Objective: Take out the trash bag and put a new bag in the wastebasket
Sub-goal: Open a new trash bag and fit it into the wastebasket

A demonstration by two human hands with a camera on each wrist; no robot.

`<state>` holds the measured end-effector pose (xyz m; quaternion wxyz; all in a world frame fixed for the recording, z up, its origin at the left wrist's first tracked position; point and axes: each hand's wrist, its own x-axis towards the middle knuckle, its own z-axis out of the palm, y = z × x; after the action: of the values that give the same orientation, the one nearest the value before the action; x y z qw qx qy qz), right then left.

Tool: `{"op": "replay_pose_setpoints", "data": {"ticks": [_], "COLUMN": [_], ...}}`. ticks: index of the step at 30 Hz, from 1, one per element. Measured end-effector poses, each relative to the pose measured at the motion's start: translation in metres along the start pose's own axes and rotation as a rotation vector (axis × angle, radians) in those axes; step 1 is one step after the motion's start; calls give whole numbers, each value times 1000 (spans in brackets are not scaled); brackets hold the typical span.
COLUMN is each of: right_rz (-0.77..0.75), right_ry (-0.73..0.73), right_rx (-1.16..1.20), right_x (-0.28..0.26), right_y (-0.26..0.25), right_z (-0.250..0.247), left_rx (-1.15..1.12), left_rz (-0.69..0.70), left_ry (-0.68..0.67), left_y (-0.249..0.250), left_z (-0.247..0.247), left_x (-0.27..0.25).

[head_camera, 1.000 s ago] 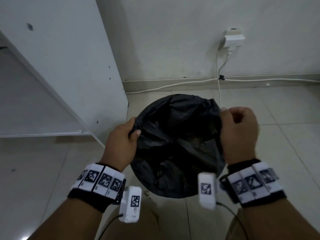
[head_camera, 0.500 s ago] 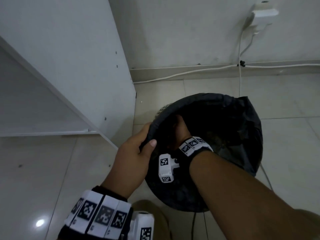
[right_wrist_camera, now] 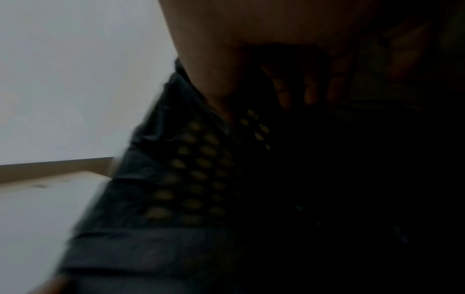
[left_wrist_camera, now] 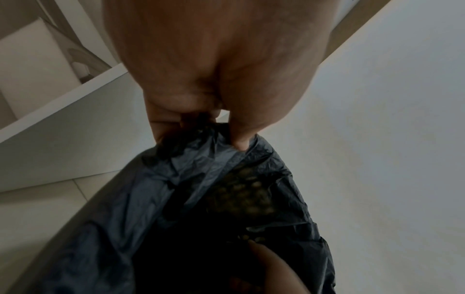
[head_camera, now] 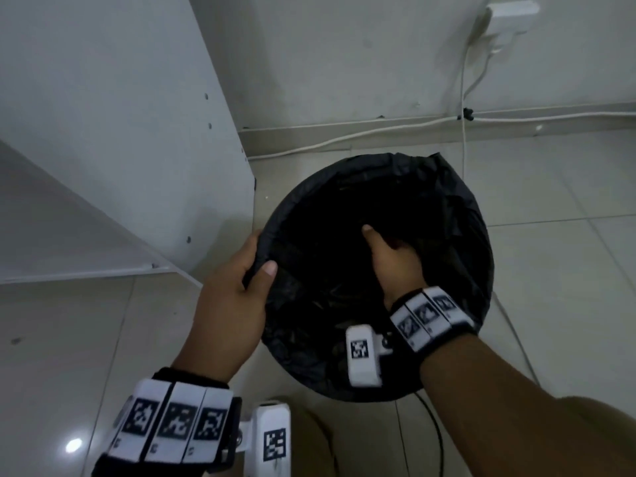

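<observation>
The left hand (head_camera: 230, 301) pinches the bag (head_camera: 457, 215) at the wastebasket's left rim. The right hand (head_camera: 392, 256) is inside the bag, its grip unclear. Only the wrist views show the wastebasket (left_wrist_camera: 241, 199) mesh through the plastic.

Dim, flat indoor light. In the head view a small white glare spot sits on the glossy pale floor tiles (head_camera: 73, 445), and the crinkled black plastic bag's (head_camera: 457, 215) inside is near black. Straight edges bow outward. The right wrist view is dark, grainy and smeared.
</observation>
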<state>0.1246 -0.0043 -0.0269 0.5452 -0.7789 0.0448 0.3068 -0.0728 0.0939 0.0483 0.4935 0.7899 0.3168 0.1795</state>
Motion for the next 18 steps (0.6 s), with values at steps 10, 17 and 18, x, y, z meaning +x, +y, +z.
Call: {"op": "replay_pose_setpoints", "data": {"ticks": [10,17,18], "right_rz": [367,326,314], "right_ry": [-309,-212,-276], "right_rx": [299,629,738], "right_x": [36,23,24], "right_y": [4,2,-1], "right_z": [25,24,30], "left_rx": [17,7,4], "left_rz": [-27,-34,-37], "left_ry": [29,11,8], "left_y": [-5,2,2], "left_z": [-2,-1,0], "left_x": [-5,-4,-6]}}
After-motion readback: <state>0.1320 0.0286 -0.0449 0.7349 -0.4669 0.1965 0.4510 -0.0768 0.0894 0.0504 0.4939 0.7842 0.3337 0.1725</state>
